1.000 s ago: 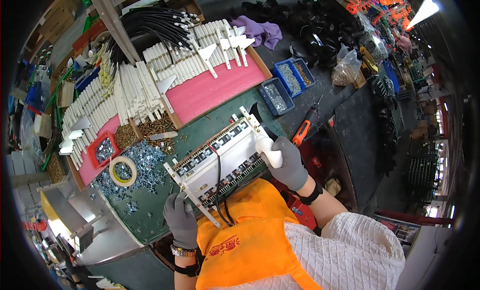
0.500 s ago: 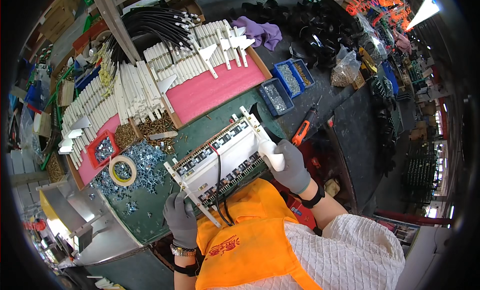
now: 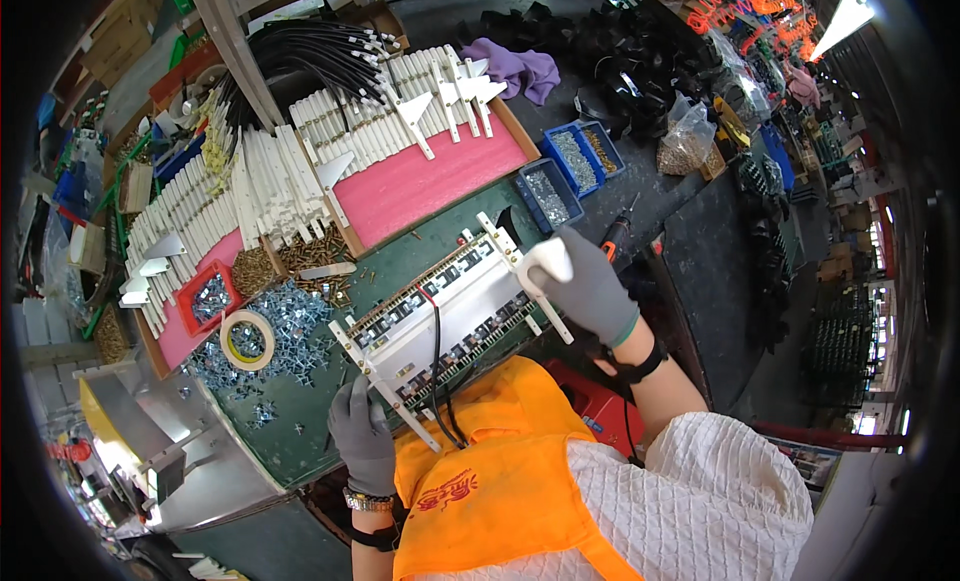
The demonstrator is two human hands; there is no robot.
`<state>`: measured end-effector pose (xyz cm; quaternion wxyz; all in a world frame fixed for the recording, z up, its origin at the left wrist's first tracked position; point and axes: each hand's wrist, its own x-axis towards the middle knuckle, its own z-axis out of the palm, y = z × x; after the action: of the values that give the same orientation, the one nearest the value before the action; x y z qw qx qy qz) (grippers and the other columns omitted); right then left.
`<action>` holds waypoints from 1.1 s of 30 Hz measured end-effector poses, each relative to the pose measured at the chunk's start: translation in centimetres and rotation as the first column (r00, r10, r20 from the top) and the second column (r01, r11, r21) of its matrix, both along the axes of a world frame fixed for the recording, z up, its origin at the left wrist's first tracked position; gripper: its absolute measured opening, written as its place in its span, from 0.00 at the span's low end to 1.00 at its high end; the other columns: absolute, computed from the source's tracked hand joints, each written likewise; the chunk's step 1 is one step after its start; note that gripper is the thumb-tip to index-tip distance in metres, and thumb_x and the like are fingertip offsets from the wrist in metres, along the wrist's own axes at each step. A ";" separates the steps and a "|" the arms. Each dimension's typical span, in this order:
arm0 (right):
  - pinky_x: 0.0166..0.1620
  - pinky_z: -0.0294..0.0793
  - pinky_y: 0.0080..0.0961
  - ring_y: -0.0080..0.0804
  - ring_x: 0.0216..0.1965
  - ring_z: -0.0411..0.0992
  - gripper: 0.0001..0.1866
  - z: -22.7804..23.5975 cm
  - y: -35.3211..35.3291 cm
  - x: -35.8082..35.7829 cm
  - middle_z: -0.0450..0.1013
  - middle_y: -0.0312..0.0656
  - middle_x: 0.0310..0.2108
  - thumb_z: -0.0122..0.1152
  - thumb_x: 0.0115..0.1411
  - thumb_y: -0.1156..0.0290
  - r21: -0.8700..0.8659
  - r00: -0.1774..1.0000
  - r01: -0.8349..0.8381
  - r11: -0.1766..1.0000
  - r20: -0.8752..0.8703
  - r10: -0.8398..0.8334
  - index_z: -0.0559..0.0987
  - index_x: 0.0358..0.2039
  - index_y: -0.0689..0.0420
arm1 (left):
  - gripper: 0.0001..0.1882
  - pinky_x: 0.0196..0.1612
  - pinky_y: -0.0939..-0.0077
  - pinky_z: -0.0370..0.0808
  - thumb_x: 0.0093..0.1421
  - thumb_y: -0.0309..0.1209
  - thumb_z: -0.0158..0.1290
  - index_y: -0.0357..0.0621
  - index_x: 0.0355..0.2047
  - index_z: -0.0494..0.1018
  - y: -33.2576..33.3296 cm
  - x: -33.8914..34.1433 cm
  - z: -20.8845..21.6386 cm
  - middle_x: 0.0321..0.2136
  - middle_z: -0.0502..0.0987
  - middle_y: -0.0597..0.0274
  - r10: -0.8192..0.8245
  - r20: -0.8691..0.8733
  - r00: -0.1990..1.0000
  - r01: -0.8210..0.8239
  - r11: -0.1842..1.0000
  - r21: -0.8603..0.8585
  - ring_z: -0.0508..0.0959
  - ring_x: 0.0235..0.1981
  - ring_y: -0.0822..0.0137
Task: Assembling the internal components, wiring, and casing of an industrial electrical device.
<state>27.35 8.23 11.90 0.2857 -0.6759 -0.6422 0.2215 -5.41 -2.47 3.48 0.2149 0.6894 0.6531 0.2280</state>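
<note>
Small metal parts (image 3: 295, 326) litter a green bench (image 3: 300, 456) in a crowded workshop (image 3: 850, 231); the right hand (image 3: 590, 289) grips a white object (image 3: 548, 261), the left hand (image 3: 361, 431) curls beside a frame (image 3: 430, 331), pinch unclear.

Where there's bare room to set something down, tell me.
Free: the pink liner below the white strips; the dark bench right of the screwdriver; the green table between the metal bits and left hand. Crowded: around the tape, amid those bits.
</note>
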 end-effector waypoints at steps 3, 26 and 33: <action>0.39 0.73 0.36 0.46 0.35 0.76 0.19 0.5 1.3 1.6 0.74 0.51 0.32 0.66 0.55 0.61 -0.197 0.983 -0.093 0.976 -0.175 0.059 0.73 0.39 0.61 | 0.24 0.53 0.54 0.68 0.55 0.21 0.53 0.44 0.54 0.70 0.0 0.0 1.2 0.48 0.71 0.48 0.043 0.018 0.999 -0.043 0.998 0.045 0.72 0.49 0.46; 0.48 0.70 0.28 0.39 0.42 0.73 0.08 -10.9 -2.3 18.3 0.73 0.44 0.37 0.55 0.59 0.79 0.074 0.991 0.063 0.995 0.111 -0.071 0.77 0.39 0.60 | 0.22 0.35 0.75 0.73 0.48 0.26 0.65 0.37 0.43 0.71 3.7 -9.4 -6.8 0.35 0.75 0.63 0.549 0.507 0.664 -0.384 0.833 -0.398 0.74 0.32 0.73; 0.67 0.54 0.40 0.45 0.65 0.57 0.27 -17.4 -3.8 23.0 0.65 0.42 0.60 0.52 0.53 0.81 -0.140 0.615 0.023 0.990 0.782 0.097 0.71 0.56 0.53 | 0.38 0.59 0.57 0.64 0.51 0.36 0.67 0.35 0.58 0.63 5.6 -8.5 -7.8 0.55 0.67 0.39 0.645 -0.073 0.761 -0.648 0.747 -0.146 0.68 0.56 0.45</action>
<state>50.32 4.48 -5.50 -0.0760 -0.7089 -0.6995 -0.0479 -13.91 3.13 -4.30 0.1723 0.4030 0.8695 0.2278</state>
